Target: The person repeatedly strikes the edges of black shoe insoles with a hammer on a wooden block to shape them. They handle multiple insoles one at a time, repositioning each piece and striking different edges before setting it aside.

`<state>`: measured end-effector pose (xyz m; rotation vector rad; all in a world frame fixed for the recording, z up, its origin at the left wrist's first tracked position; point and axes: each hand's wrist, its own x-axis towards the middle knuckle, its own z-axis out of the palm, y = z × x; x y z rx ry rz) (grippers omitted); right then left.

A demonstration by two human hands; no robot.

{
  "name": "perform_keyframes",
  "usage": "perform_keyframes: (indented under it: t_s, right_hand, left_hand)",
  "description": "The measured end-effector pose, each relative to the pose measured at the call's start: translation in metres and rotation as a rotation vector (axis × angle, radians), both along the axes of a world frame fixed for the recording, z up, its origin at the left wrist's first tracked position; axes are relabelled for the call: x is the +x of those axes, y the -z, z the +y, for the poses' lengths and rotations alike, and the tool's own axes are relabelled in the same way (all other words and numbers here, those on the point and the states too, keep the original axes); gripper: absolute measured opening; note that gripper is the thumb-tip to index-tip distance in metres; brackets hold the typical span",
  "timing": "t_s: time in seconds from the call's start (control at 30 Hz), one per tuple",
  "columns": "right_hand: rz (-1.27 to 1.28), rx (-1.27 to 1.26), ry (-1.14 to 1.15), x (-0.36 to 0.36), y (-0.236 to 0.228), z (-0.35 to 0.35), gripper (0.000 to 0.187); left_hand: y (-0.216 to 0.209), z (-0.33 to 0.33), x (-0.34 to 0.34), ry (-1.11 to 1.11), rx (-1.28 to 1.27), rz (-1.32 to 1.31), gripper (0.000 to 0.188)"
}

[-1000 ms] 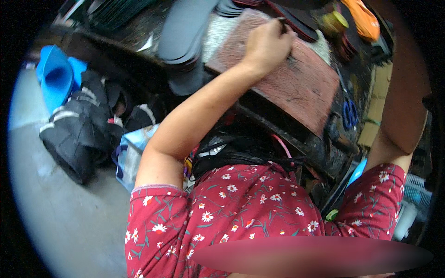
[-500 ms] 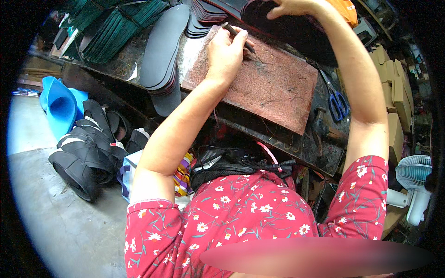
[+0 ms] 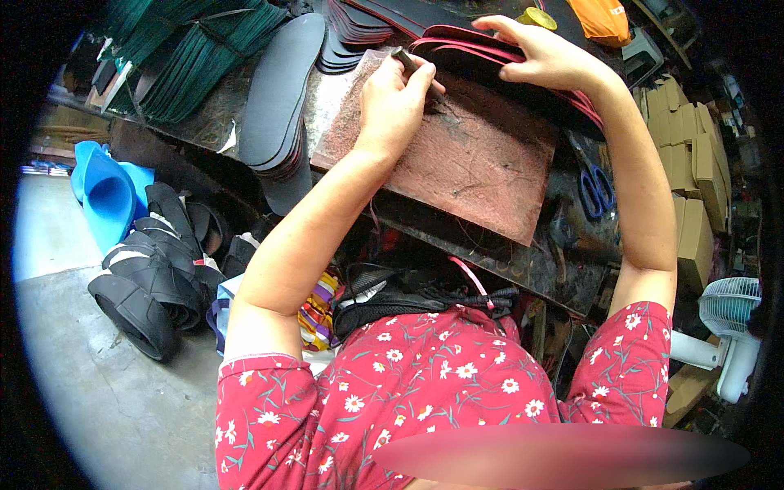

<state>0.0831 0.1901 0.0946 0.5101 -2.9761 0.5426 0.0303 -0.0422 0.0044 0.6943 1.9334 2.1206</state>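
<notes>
My left hand [image 3: 388, 110] is closed around a short dark rod-like tool [image 3: 400, 55], whose lower end is hidden by the fingers. It rests over the upper left of a worn reddish-brown board [image 3: 482, 171]. My right hand [image 3: 559, 64] grips a stack of black shoe insoles [image 3: 469, 59] with pink-red edges, thumb and fingers at its rim. The stack is tilted above the board's far edge and shades part of it. Left of the board lies another pile of grey-black insoles [image 3: 282, 90].
More insoles [image 3: 351, 41] and dark green bundled sheets [image 3: 212, 65] lie along the back. Blue-handled scissors [image 3: 596, 192] sit right of the board. Black shoe uppers [image 3: 135, 314] and a blue piece [image 3: 106, 192] are on the left. A fan [image 3: 729, 318] and cardboard boxes [image 3: 694, 180] stand right.
My right hand has come nearer and lower, bringing the insole stack over the board's far edge. My left hand stays nearly in place with the dark tool.
</notes>
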Motion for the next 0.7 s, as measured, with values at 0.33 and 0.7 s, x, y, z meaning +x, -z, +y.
perform_keyframes:
  t_s: [0.33, 0.7]
  right_hand:
    - [-0.055, 0.113, 0.302, 0.084, 0.013, 0.021, 0.045]
    - [-0.019, -0.141, 0.300, 0.037, -0.032, 0.060, 0.048]
  left_hand:
    - [0.000, 0.000, 0.000, 0.010, -0.012, 0.025, 0.015]
    - [0.005, 0.001, -0.001, -0.003, -0.021, 0.011, 0.014]
